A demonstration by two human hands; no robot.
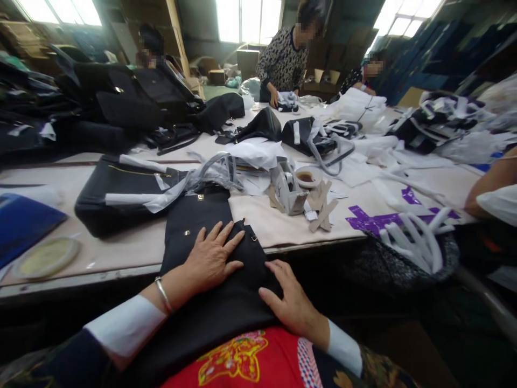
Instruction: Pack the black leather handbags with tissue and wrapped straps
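A black handbag lies across my lap and the table edge, with small gold-coloured metal fittings on its far part. My left hand rests flat on it, fingers spread. At the bag's right edge is my right hand, its fingers stretched out and thumb apart, touching the side. Beyond the bag, on the table, sits another black handbag with a gold zip and white wrapping on its handles. Clear plastic and wrapped straps lie over the far end of the bag under my hands.
A tape dispenser stands on the table beside a tape roll and cardboard strips. Another tape roll lies left. A basket of white rolls hangs right. Several people work across the table among black bags.
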